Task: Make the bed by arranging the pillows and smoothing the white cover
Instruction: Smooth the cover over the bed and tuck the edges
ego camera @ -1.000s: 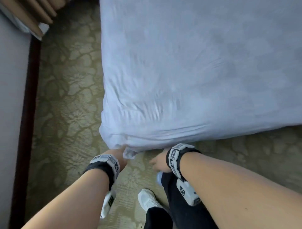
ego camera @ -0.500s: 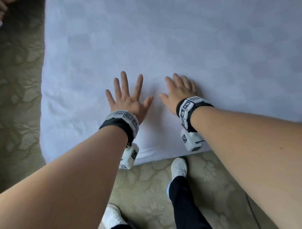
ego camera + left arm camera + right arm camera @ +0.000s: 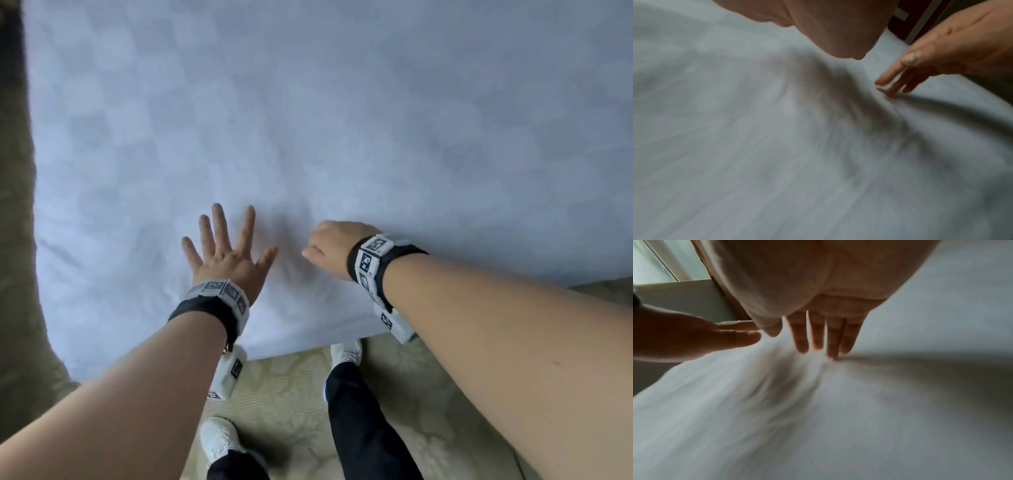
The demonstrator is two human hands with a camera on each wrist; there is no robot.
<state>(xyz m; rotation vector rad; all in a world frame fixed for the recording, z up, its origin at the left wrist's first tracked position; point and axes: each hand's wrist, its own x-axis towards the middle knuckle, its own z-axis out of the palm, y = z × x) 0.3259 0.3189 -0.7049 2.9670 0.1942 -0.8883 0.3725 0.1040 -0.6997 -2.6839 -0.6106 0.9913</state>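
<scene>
Both hands are down on the bed near its bottom edge in the head view. The left hand (image 3: 227, 258) is flat with its fingers fanned wide and straight, palm pressed onto the white cover (image 3: 342, 120), sitting a bit left of center in the lower half of the frame. The right hand (image 3: 334, 245) is just beside it to the right, thumbs close but not touching; from above its fingers are hidden under the knuckles, but the right wrist view shows the fingers (image 3: 819, 335) extended and close together, tips poking down into the fabric, so it's open too, pushing rather than grabbing anything. There's a little shaded dent and some soft creases in the cover between the two hands. Each wrist has a black band (image 3: 205, 308) with white blocks carrying black square marker patterns, no readable text or brand on them that I can make out. The cover fills most of the head frame, faint checker weave, lying pretty flat; its near edge runs roughly left to right along the lower part of the picture and its left edge runs up the left side, so the corner sits lower left. Can't tell its long axis since the rest is cropped off. Below that is a greenish patterned carpet (image 3: 291, 377), plus white shoes (image 3: 346, 353) and dark trousers (image 3: 359, 421) at the bottom center.
</scene>
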